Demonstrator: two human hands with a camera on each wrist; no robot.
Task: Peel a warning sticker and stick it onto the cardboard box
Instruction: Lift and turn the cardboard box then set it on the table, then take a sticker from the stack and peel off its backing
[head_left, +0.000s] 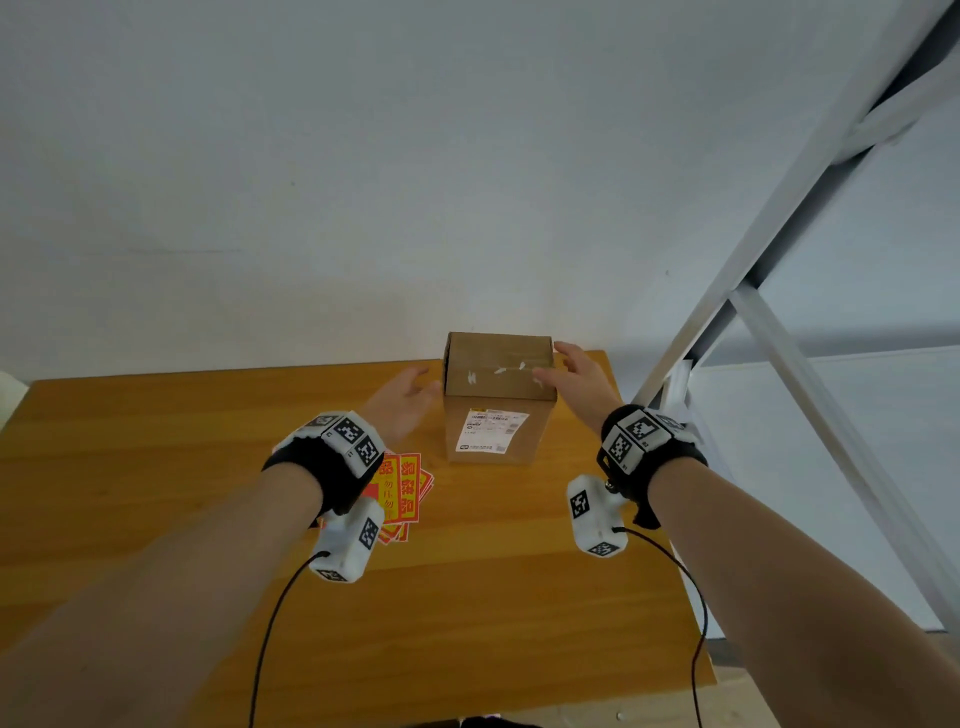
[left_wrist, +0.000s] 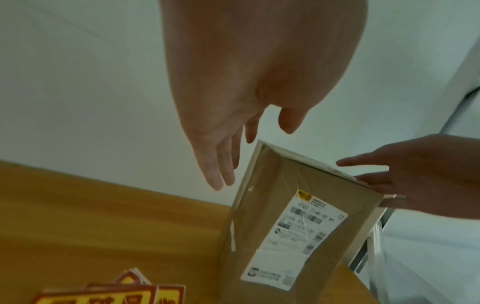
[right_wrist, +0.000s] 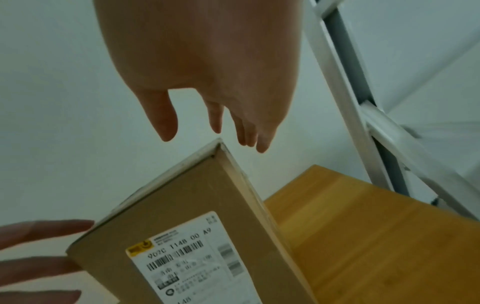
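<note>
The task looks barely begun. The cardboard box (head_left: 496, 400) stands upright at the far edge of the table (head_left: 156, 493), against the wall, and no warning sticker shows on its top or near face; the near face carries only a white shipping label (head_left: 488, 430). The red-and-yellow warning stickers (head_left: 400, 491) lie in a loose pile on the table, near and left of the box, partly hidden under the left wrist, with none visibly peeled. The left hand (head_left: 402, 402) hovers just left of the box, fingers straight and spread, holding nothing. The right hand (head_left: 574, 382) reaches to the box's upper right edge, fingers also extended and empty; whether they touch the cardboard I cannot tell. Peeling and sticking both remain. The box is closed, so its contents are hidden.
</note>
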